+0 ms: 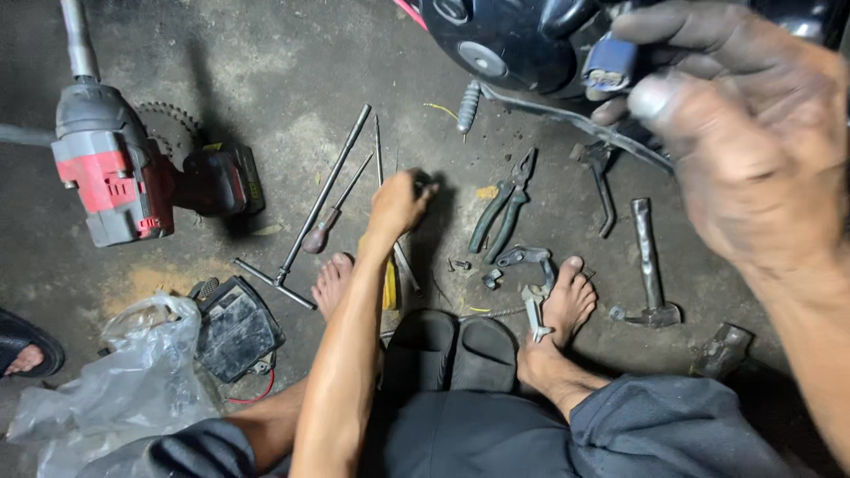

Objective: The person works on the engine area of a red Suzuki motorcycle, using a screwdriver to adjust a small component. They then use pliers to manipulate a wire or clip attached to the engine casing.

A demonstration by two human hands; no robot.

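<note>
I see the dark engine housing (505, 40) filling the top centre of the frame, close enough that my raised right hand (744, 133) works against it at upper right; its fingers pinch a small blue connector plug (611, 66) at the housing's edge, held high, probably because its lead is short. The red impact wrench (115, 173) lies on its side at the left, parked on the concrete floor (292, 71) out of the way but within reach. A clear plastic bag (124, 381) slumps at lower left beside a black box-shaped part (235, 327). The tools fan out ahead of my bare feet, likely so each can be picked up without shifting: a long T-handle wrench (310, 212) runs diagonally left of centre, a hammer (649, 265) rests at the right, and green-handled pliers (500, 217) lie in the middle. My left hand (398, 204) stretches down to frame centre, fingers curled shut around a dark tool (425, 188) on the floor; which tool it is, I cannot tell.
</note>
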